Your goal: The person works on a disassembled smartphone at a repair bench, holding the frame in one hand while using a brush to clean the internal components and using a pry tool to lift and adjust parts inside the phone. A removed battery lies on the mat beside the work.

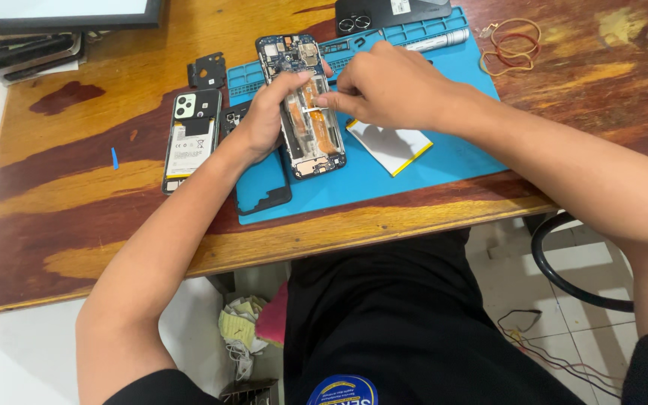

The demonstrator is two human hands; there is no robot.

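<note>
An opened phone point(305, 112) with its back removed lies on a blue work mat point(429, 169), its circuit board and orange flex cables exposed. My left hand point(268, 120) grips the phone's left edge, thumb on top. My right hand point(384, 86) reaches in from the right, fingertips pinched on a small white strip at the phone's middle. A flat white and yellow battery point(391, 146) lies on the mat just under my right hand.
A second opened phone point(190, 139) lies left of the mat on the wooden table point(76, 187). A dark phone cover point(264, 195), black plastic part point(208, 73), another phone back point(388, 13), rubber bands point(511, 45), blue pick point(114, 158) and stacked frames point(31, 45) lie around.
</note>
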